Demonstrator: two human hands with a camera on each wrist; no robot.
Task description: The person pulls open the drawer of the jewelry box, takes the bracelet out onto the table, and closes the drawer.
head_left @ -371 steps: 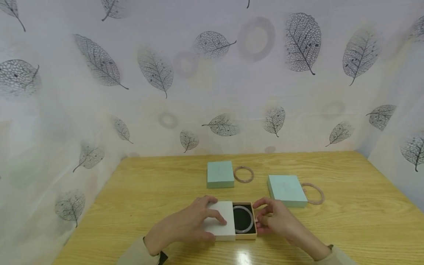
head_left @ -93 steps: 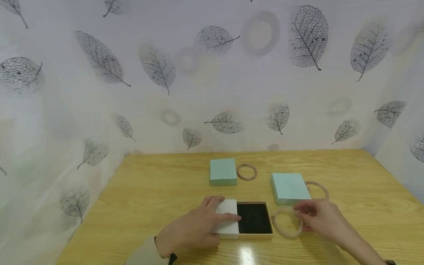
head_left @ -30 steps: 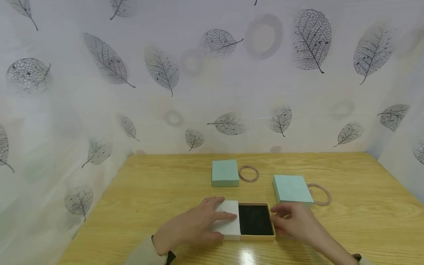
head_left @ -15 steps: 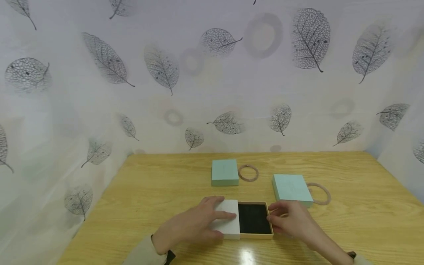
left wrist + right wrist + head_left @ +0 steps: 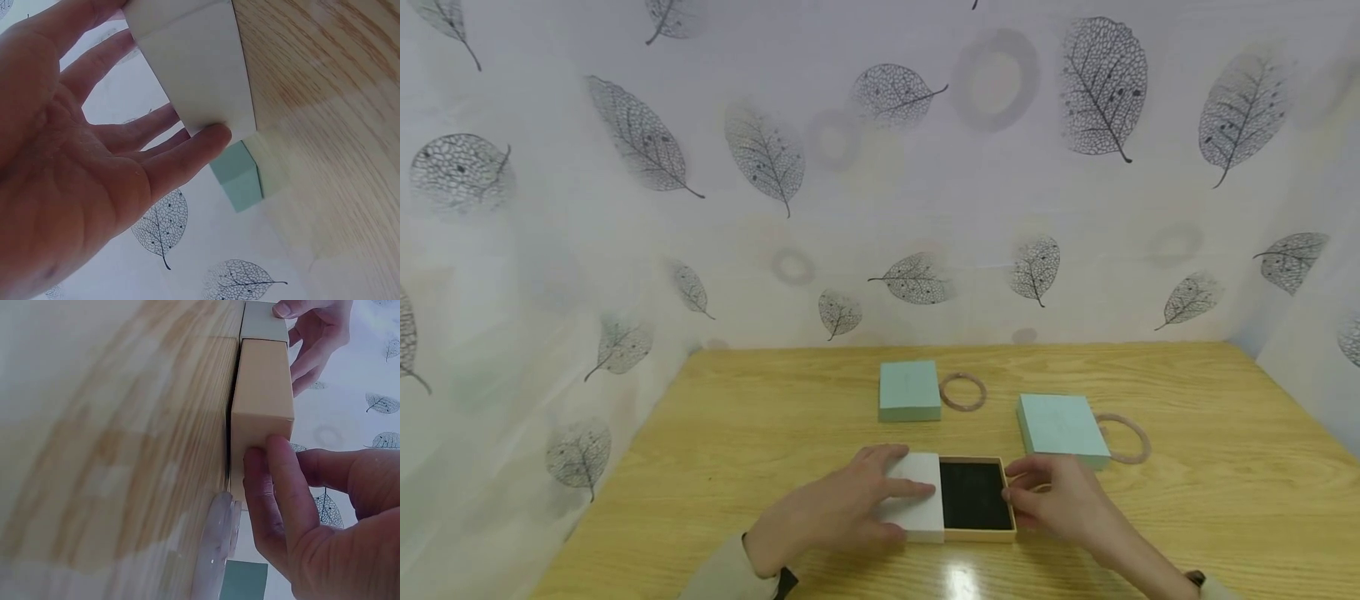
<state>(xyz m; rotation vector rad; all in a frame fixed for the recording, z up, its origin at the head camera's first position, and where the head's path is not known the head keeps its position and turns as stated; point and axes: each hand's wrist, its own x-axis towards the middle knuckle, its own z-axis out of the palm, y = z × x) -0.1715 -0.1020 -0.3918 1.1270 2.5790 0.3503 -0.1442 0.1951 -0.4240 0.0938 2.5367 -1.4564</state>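
Note:
My left hand [image 5: 842, 504] spans the white sleeve [image 5: 917, 508] of a drawer-style bangle box and holds it by its sides. Out of its right end sticks the tan-edged tray [image 5: 976, 533], lined with a black pad [image 5: 976, 496]; no bangle lies on the visible pad. My right hand [image 5: 1060, 500] presses its fingertips against the tray's outer end, as the right wrist view shows with the fingers [image 5: 287, 481]. A pale glossy bangle [image 5: 212, 550] lies on the table close to that end in this view; the right hand hides that spot from the head view.
Behind stand two mint-green boxes, one farther back [image 5: 910, 390] and one to the right [image 5: 1062, 427]. A pinkish bangle [image 5: 963, 392] lies beside the first, another [image 5: 1127, 437] partly behind the second. The wooden table [image 5: 760, 400] meets a leaf-print curtain [image 5: 880, 192].
Earlier the bangle lay in the tray; then the right hand had it off to the right. The right hand moved back to the tray end, and the tray has since shifted slightly left into the sleeve.

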